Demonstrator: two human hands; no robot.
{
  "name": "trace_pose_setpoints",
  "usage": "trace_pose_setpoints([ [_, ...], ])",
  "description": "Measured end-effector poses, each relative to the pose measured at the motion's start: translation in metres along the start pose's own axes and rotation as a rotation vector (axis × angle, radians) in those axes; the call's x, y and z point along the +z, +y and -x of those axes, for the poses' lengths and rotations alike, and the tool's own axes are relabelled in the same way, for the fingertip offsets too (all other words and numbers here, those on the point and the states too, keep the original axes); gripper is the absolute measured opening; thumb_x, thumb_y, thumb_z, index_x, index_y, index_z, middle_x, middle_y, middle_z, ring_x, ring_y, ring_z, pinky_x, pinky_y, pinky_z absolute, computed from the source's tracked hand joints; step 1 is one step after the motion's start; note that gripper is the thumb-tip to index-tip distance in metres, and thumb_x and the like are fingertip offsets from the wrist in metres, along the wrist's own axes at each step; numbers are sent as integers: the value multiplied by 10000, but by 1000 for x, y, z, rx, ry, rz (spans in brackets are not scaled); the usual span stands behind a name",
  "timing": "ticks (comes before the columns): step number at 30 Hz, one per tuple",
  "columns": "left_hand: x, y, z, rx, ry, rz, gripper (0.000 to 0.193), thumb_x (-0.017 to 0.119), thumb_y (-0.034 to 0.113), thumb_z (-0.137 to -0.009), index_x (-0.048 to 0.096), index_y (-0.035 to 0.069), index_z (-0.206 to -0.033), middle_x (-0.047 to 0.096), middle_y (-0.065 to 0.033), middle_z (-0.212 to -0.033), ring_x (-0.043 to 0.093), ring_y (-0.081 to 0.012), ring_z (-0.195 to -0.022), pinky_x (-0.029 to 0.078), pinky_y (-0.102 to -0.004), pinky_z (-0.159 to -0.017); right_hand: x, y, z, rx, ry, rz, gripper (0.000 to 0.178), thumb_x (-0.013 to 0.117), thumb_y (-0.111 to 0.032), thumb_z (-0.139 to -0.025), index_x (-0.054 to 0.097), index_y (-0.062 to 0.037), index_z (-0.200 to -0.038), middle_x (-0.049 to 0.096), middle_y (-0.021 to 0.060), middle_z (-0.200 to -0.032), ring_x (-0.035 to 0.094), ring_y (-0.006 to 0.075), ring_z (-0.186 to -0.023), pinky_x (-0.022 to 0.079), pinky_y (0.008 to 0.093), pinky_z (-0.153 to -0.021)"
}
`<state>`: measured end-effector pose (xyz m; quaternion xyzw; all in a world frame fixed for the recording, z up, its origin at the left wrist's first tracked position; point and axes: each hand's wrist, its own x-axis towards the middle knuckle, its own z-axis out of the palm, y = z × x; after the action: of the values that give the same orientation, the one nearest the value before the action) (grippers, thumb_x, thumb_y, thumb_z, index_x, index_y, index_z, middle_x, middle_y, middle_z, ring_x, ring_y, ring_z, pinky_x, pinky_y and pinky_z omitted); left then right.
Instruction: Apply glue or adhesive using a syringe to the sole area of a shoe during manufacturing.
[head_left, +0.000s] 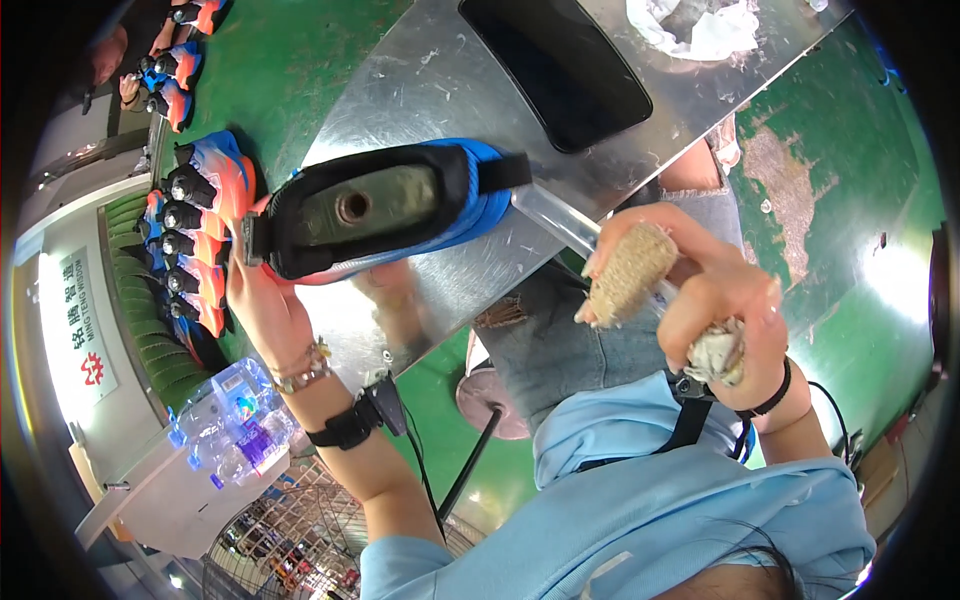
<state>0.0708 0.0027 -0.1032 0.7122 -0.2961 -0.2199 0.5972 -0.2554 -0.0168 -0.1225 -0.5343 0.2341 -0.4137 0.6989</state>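
Note:
My left hand (272, 318) is closed on the front end of a blue and orange sports shoe (425, 243), its fingers partly hidden by the shoe. The shoe's black opening faces up and holds a dark green shoe last (405, 200) with a round hole. At its other end sticks out a black pull tab (506, 173). My right hand (730, 290) is closed round a clear rod (553, 218) whose tip lies close to the heel; I cannot tell if they touch. A rough beige block (634, 272) and a crumpled whitish wad (717, 352) are also in that hand.
A black phone (565, 75) and a white crumpled bag (690, 28) lie on the metal table (400, 80). Several matching shoes (205, 200) stand at left on a green ribbed surface (145, 290). Plastic bottles (235, 420) and a wire basket (290, 530) are lower left. A stool (490, 400) stands below.

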Motion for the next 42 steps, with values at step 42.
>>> trace_pose_setpoints([
  [42, 128, -34, 178, -755, -751, 1256, 747, 777, 251, -651, 395, 105, -1277, 467, -61, -1266, 408, -264, -1206, 317, -404, -1027, 5, -78, 65, -131, 185, -166, 766, 115, -510, -925, 623, -47, -587, 445, 288, -946, 595, 338, -662, 531, 392, -594],
])
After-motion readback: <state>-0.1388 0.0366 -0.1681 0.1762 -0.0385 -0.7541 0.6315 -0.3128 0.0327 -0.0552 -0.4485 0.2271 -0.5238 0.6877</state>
